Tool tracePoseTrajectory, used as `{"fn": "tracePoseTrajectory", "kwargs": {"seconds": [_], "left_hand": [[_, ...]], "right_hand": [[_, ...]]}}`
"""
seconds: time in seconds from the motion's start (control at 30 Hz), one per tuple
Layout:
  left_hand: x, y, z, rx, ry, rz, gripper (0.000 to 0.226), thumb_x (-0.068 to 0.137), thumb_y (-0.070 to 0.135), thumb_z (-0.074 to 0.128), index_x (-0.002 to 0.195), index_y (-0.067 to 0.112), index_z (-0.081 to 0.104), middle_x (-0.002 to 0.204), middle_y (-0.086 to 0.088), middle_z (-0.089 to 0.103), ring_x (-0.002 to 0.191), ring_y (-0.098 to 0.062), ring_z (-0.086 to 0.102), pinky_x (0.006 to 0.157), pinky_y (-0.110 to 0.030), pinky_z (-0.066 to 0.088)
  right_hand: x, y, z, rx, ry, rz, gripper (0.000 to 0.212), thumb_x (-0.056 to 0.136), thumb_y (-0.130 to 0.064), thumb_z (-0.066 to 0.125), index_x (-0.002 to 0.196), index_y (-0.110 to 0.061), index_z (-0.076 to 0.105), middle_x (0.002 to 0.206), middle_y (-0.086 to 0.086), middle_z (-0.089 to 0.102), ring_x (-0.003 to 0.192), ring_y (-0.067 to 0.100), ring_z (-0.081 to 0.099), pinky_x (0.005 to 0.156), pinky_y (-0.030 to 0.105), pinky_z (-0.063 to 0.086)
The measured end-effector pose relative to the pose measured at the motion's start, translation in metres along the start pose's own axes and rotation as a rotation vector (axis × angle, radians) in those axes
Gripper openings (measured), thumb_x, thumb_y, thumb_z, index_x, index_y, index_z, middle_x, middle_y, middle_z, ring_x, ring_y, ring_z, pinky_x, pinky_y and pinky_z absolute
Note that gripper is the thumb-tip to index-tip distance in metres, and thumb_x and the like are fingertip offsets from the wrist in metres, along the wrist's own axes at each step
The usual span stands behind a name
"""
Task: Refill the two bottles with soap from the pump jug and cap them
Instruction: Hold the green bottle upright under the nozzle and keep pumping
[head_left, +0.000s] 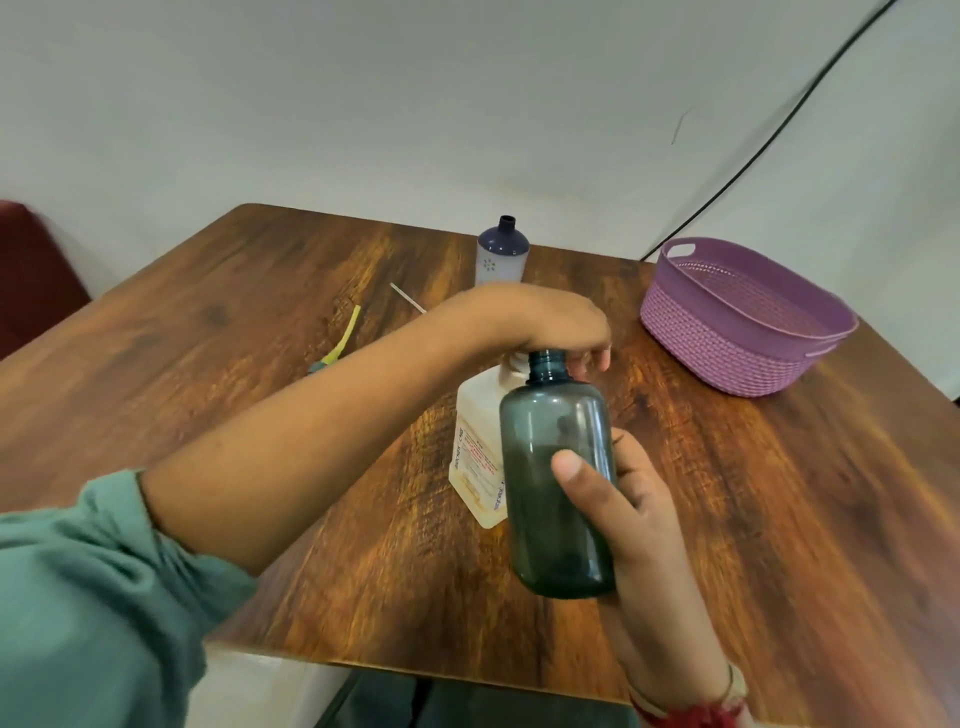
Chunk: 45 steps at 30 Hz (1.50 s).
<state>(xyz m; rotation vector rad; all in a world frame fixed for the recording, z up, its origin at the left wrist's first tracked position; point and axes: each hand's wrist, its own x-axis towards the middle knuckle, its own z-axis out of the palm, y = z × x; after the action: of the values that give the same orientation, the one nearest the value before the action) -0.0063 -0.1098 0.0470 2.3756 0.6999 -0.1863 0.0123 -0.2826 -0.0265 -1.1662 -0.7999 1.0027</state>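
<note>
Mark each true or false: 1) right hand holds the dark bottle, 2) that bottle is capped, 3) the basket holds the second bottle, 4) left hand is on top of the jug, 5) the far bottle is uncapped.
1. True: the right hand has its grip on the smoky grey translucent plastic bottle.
2. False: its neck is open, no cap.
3. False: the purple woven plastic basket looks empty; the white bottle with a dark blue top stands on the wooden table.
4. True: the left hand covers the top of the white pump jug.
5. True.
</note>
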Motion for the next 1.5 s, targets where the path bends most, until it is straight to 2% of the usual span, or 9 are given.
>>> {"fn": "tracePoseTrajectory", "kwargs": {"seconds": [0.1,0.2,0.37,0.57,0.73,0.97,1.13,1.23,1.5], "left_hand": [[-0.007,0.012,-0.012,0.143,-0.060,0.025,0.039,0.101,0.032,0.032,0.117,0.011,0.060,0.101,-0.001,0.061,0.100,-0.017,0.056,0.087,-0.029,0.039],[-0.007,0.015,-0.015,0.179,-0.098,0.046,0.042,0.102,0.036,0.030,0.118,0.010,0.058,0.090,0.007,0.052,0.077,-0.001,0.048,0.078,-0.024,0.037],[0.001,-0.002,0.001,-0.057,-0.036,0.036,0.032,0.100,0.024,0.034,0.108,0.010,0.062,0.101,-0.006,0.064,0.077,-0.015,0.056,0.071,-0.025,0.045],[-0.002,0.015,-0.015,0.174,-0.085,0.006,0.044,0.102,0.036,0.030,0.116,0.008,0.060,0.083,0.008,0.050,0.071,0.000,0.045,0.076,-0.027,0.036],[0.002,0.001,-0.001,-0.030,-0.055,0.008,0.036,0.098,0.026,0.034,0.097,0.009,0.066,0.106,-0.014,0.067,0.077,-0.019,0.055,0.075,-0.032,0.046],[0.000,0.011,-0.015,0.148,-0.084,0.021,0.039,0.100,0.036,0.036,0.110,0.009,0.062,0.091,0.001,0.058,0.078,-0.010,0.053,0.070,-0.024,0.041],[0.002,0.000,0.000,-0.040,-0.054,0.010,0.032,0.096,0.022,0.037,0.095,0.010,0.066,0.103,-0.012,0.067,0.076,-0.018,0.055,0.073,-0.031,0.046],[0.000,0.002,-0.001,0.062,-0.047,-0.022,0.030,0.096,0.022,0.038,0.101,0.012,0.065,0.102,-0.008,0.064,0.081,-0.017,0.055,0.080,-0.033,0.046],[0.003,0.008,-0.009,0.136,-0.087,-0.023,0.026,0.097,0.027,0.039,0.084,0.019,0.060,0.088,-0.001,0.060,0.071,-0.011,0.052,0.065,-0.024,0.042]], "right_hand": [[0.000,-0.007,-0.001,-0.012,-0.001,-0.012,0.058,0.052,-0.041,0.075,0.104,-0.019,0.062,0.092,0.006,0.072,0.081,0.021,0.071,0.060,0.026,0.054],[0.001,-0.011,-0.002,-0.029,-0.012,-0.016,0.058,0.052,-0.042,0.076,0.104,-0.021,0.062,0.093,0.006,0.072,0.083,0.022,0.071,0.060,0.026,0.054],[0.001,-0.003,-0.001,-0.034,0.004,0.009,0.053,0.051,-0.042,0.076,0.099,-0.023,0.064,0.093,0.006,0.072,0.082,0.023,0.071,0.061,0.027,0.054],[0.001,-0.013,-0.003,-0.019,-0.034,0.000,0.057,0.051,-0.041,0.075,0.103,-0.021,0.063,0.094,0.005,0.073,0.084,0.021,0.071,0.060,0.025,0.054],[0.003,-0.007,-0.006,-0.025,-0.038,0.020,0.051,0.052,-0.041,0.076,0.098,-0.022,0.065,0.095,0.009,0.071,0.084,0.024,0.070,0.062,0.028,0.054],[0.003,-0.012,-0.005,0.007,-0.055,-0.009,0.055,0.053,-0.040,0.074,0.101,-0.017,0.063,0.091,0.006,0.072,0.080,0.022,0.070,0.060,0.027,0.053],[0.002,-0.003,-0.006,-0.003,-0.045,0.019,0.051,0.055,-0.041,0.075,0.100,-0.018,0.064,0.093,0.008,0.071,0.082,0.022,0.070,0.060,0.028,0.053],[0.001,-0.002,-0.005,-0.012,-0.031,0.022,0.050,0.056,-0.042,0.075,0.099,-0.020,0.064,0.097,0.010,0.070,0.087,0.025,0.069,0.064,0.031,0.054],[0.002,-0.011,-0.009,-0.002,-0.065,0.035,0.056,0.054,-0.041,0.074,0.103,-0.017,0.062,0.093,0.005,0.071,0.083,0.020,0.069,0.062,0.028,0.053]]}}
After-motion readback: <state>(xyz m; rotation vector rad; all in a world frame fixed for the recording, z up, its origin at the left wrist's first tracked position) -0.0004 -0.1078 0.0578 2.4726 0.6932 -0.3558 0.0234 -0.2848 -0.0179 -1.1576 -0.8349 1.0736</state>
